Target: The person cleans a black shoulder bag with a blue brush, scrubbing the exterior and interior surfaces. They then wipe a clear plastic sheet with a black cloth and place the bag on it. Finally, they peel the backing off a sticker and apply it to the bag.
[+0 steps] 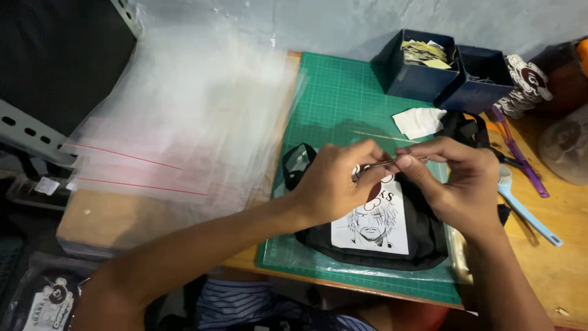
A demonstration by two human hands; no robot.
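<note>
A thin metal chain (381, 164) is pinched between both hands above a black pouch (367, 236). The chain's long axis runs roughly left-right, tilted slightly up toward the right end; its left end sits at the left hand's fingertips, its right end at the right hand's fingertips. The left hand (334, 184) is closed in a pinch on the left part of the chain, thumb and forefinger together, other fingers curled. The right hand (456, 181) is closed in a pinch on the right part, knuckles facing up. Both hands are held just beside each other, almost touching.

The pouch lies flat on a green cutting mat (343, 98), near edge of the mat, with a white printed patch (373, 230) showing a drawn face on its front. The pouch's long axis also runs left-right. A black strap loop (294, 165) sticks out at its left.

Left of the mat a stack of clear plastic bags (184, 122) with red strips is spread over the wooden table (551, 263). Far right, 2 dark blue boxes (422, 67) stand side by side; the left 1 holds paper scraps. A white crumpled paper (419, 121) lies on the mat near the boxes. A purple tool (520, 156) and a light blue handle (527, 211) lie on the table right of the right hand.
</note>
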